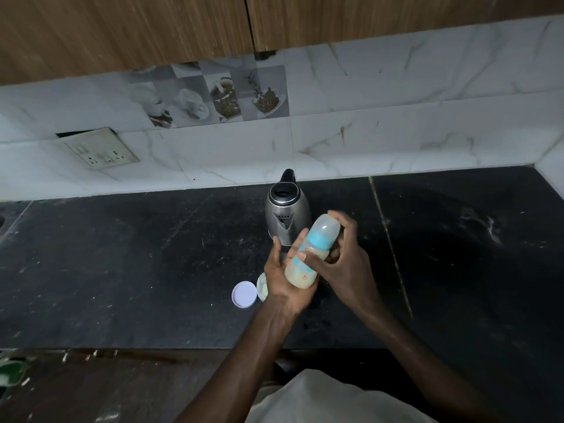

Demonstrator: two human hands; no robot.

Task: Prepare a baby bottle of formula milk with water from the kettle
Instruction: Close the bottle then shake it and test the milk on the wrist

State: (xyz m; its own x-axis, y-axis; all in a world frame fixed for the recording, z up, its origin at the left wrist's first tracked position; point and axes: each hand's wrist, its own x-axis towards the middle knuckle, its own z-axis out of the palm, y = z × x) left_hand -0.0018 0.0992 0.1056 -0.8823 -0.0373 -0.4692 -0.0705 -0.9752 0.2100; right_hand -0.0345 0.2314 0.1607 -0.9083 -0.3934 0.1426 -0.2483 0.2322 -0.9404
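I hold a baby bottle tilted above the black counter, in front of the steel kettle. It has a blue collar, a clear cap and pale, milky contents. Its lower part lies against the palm of my left hand, whose fingers stretch nearly straight behind it with the thumb spread away. My right hand grips the upper part, thumb across the bottle's middle and fingers curled round the cap end. The kettle stands upright with its lid closed, its handle toward the wall.
A small open tub, partly hidden by my left hand, sits on the black stone counter beside its round white lid. A wall socket is on the tiled backsplash at the left. Wooden cabinets hang overhead.
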